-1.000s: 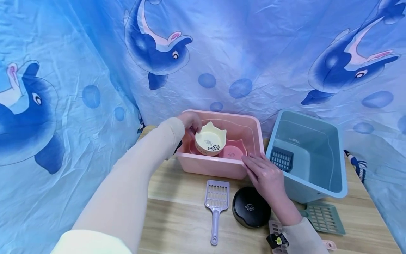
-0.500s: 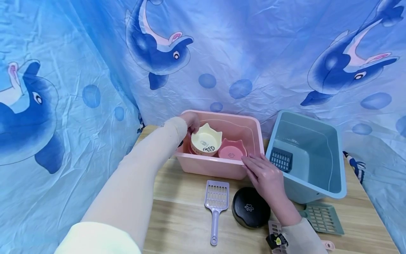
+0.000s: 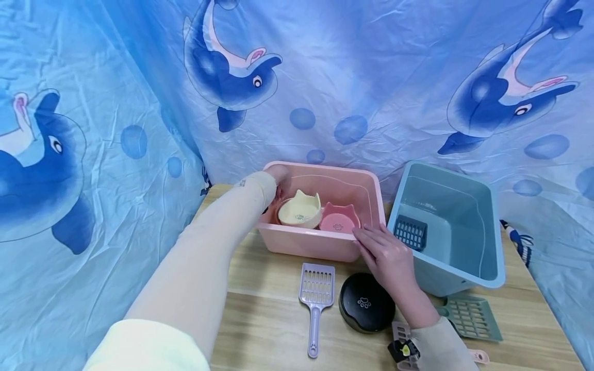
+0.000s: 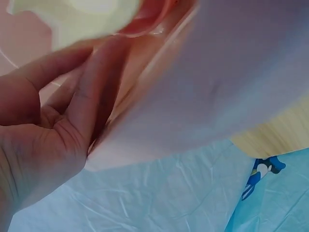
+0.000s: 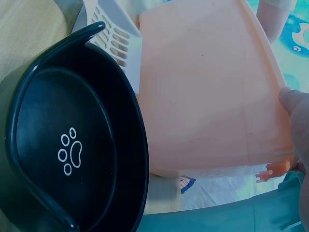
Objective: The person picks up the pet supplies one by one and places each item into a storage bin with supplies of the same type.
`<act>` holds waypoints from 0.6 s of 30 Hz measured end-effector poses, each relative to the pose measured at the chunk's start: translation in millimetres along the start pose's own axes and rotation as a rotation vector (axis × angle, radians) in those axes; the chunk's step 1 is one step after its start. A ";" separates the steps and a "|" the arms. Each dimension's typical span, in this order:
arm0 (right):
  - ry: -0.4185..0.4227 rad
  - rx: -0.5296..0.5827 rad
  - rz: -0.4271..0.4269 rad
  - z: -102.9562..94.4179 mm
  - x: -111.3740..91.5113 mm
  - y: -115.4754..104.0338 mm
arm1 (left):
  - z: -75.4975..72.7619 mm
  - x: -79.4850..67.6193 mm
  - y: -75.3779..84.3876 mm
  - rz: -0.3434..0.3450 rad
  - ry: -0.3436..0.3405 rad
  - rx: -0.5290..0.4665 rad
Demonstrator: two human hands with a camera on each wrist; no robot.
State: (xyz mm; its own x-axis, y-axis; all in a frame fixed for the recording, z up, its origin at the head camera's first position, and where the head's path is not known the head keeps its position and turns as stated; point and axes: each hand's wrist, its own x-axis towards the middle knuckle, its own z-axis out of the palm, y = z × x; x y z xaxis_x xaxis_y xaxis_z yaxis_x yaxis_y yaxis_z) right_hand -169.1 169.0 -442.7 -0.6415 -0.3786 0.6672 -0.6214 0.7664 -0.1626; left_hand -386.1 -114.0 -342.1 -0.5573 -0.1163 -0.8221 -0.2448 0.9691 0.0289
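My left hand (image 3: 281, 178) reaches over the left end of a pink litter box (image 3: 306, 248). Its thumb and fingers pinch the edge of a cream cat-eared bowl (image 3: 300, 210). That bowl leans in a darker pink bowl at the box's left side; in the left wrist view the fingertips meet the cream bowl (image 4: 77, 21) low on its side. A pink cat-eared bowl (image 3: 340, 219) sits beside it, a paw print inside. My right hand (image 3: 389, 252) grips the front right corner of the box's rim, and in the right wrist view a digit lies over the edge.
A blue-green litter box (image 3: 457, 268) with a dark slotted scoop (image 3: 410, 233) inside stands at right. A lilac scoop (image 3: 315, 304) and black bowl (image 3: 366, 304) lie in front. A green scoop (image 3: 473, 317) and a pink scoop (image 3: 480, 355) lie near my right forearm.
The cream bowl has moved left and down, away from over the pink bowl, and now tilts inside the darker pink one. My left hand went down with it; my right hand stays put.
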 end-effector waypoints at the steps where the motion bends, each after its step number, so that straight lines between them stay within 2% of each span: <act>1: -0.001 -0.001 0.000 0.1 0.1 -0.5 | 0.9 -2.5 -1.6 -0.004 -0.009 -0.008; 4: 0.001 -0.001 -0.002 0.0 0.1 -1.6 | 3.3 -10.8 -7.0 -0.008 0.000 -0.117; 6: 0.003 0.000 -0.003 -0.6 0.2 -2.0 | 4.8 -14.3 -11.2 0.018 -0.011 -0.177; 9: -0.002 0.006 -0.002 -1.1 0.5 -1.9 | 6.4 -20.5 -18.5 0.082 -0.011 -0.228; 12: -0.011 0.010 0.002 -1.1 0.6 -1.6 | 6.0 -28.1 -26.5 0.151 0.040 -0.261; 15: -0.009 0.009 0.000 -0.4 0.0 -1.3 | 5.2 -37.9 -32.7 0.191 0.081 -0.378; 18: -0.002 0.008 -0.009 1.0 -0.7 -1.3 | 3.7 -47.7 -37.5 0.236 0.084 -0.443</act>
State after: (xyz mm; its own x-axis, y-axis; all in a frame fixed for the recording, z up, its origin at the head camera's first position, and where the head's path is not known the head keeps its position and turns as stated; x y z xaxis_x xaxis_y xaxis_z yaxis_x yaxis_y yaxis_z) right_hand -168.3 167.7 -443.7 -0.6370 -0.3864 0.6670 -0.6304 0.7591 -0.1623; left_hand -347.4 -143.9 -306.1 -0.6957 0.0603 -0.7158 -0.4073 0.7878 0.4621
